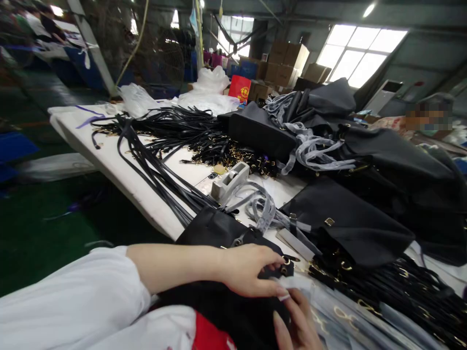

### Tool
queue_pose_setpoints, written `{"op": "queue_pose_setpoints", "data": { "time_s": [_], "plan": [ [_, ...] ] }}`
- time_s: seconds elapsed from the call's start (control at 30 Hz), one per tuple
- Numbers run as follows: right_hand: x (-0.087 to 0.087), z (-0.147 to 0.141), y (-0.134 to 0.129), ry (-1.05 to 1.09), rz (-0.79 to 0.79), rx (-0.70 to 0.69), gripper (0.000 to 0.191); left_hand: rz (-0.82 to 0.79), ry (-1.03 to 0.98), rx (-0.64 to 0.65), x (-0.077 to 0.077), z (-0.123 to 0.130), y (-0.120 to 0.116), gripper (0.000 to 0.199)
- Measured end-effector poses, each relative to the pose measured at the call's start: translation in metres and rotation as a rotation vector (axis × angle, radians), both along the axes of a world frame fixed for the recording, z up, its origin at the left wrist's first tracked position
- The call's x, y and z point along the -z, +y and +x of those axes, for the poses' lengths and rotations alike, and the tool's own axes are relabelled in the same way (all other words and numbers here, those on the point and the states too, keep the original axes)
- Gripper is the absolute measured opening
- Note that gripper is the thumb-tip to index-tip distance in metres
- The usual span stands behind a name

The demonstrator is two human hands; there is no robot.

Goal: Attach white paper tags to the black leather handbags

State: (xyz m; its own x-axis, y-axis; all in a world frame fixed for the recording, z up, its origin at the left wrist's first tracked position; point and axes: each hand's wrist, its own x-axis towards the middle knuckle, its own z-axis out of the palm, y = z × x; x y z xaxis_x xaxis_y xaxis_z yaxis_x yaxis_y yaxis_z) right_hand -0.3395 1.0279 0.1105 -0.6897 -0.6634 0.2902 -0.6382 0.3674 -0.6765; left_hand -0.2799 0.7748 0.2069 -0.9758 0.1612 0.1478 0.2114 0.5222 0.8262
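A black bag (215,228) with gold fittings lies in front of me, over the near table edge and my lap. My left hand (248,270) reaches across it, fingers curled by a dark strap end with a gold ring (286,262). Its thumb meets the fingertips of my right hand (301,323) at a small whitish scrap (283,296), whose kind I cannot make out. My right hand is bent, its thumb low against the black material and partly cut off by the frame. Clear plastic wrapping (321,296) lies just right of the hands.
A tape dispenser (230,182) and plastic-wrapped straps (264,209) are on the white table (146,199). Many black straps (175,126) spread behind. Black bags (394,184) pile up at right, above bundled straps with gold hooks (401,287). A person (397,125) is beyond the pile.
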Motion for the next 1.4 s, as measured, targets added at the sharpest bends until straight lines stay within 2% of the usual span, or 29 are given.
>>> {"op": "queue_pose_setpoints", "data": {
  "time_s": [0.1, 0.2, 0.37, 0.47, 0.57, 0.63, 0.7, 0.77, 0.83, 0.9, 0.97, 1.03, 1.13, 1.2, 1.3, 1.4],
  "plan": [
    [-0.02, 0.014, -0.06, -0.011, -0.057, -0.244, 0.034, 0.087, -0.079, -0.107, 0.02, 0.029, -0.002, 0.028],
    [-0.036, 0.029, -0.093, -0.05, -0.022, -0.351, 0.029, 0.201, -0.097, -0.281, 0.037, 0.051, -0.009, 0.037],
    [-0.042, 0.049, -0.111, -0.052, -0.015, -0.427, 0.028, 0.473, -0.087, -0.405, 0.059, 0.081, -0.019, 0.045],
    [-0.042, 0.056, -0.109, -0.061, -0.007, -0.422, 0.026, 0.743, -0.119, -0.514, 0.071, 0.089, -0.018, 0.05],
    [-0.045, 0.058, -0.097, -0.072, 0.031, -0.343, 0.024, 0.993, -0.179, -0.503, 0.079, 0.093, -0.017, 0.052],
    [-0.051, 0.052, -0.086, -0.066, 0.053, -0.231, 0.023, 1.056, -0.2, -0.472, 0.081, 0.096, -0.017, 0.049],
    [-0.058, 0.037, -0.076, 0.002, 0.04, -0.06, 0.024, 1.07, -0.212, -0.46, 0.081, 0.101, -0.018, 0.045],
    [-0.067, 0.014, -0.067, 0.159, 0.03, 0.127, 0.027, 1.084, -0.228, -0.463, 0.08, 0.106, -0.02, 0.044],
    [-0.076, -0.01, -0.062, 0.337, 0.129, 0.267, 0.032, 1.077, -0.232, -0.486, 0.081, 0.111, -0.022, 0.044],
    [-0.083, -0.026, -0.062, 0.459, 0.293, 0.353, 0.037, 1.016, -0.2, -0.54, 0.083, 0.113, -0.025, 0.042],
    [-0.086, -0.03, -0.068, 0.478, 0.336, 0.381, 0.039, 0.94, -0.141, -0.612, 0.085, 0.114, -0.028, 0.038],
    [-0.083, -0.022, -0.081, 0.295, 0.313, 0.316, 0.039, 0.89, -0.09, -0.671, 0.086, 0.113, -0.031, 0.035],
    [-0.066, -0.008, -0.112, -0.265, 0.319, 0.146, 0.041, 0.843, -0.072, -0.693, 0.083, 0.113, -0.032, 0.035],
    [-0.051, -0.004, -0.135, -0.554, 0.265, 0.082, 0.045, 0.818, -0.069, -0.683, 0.081, 0.113, -0.032, 0.036],
    [-0.032, -0.007, -0.16, -0.753, 0.164, 0.032, 0.048, 0.779, -0.048, -0.672, 0.081, 0.115, -0.031, 0.036],
    [-0.027, -0.01, -0.169, -0.906, 0.073, -0.03, 0.047, 0.729, -0.039, -0.687, 0.085, 0.115, -0.031, 0.033]
  ]
}}
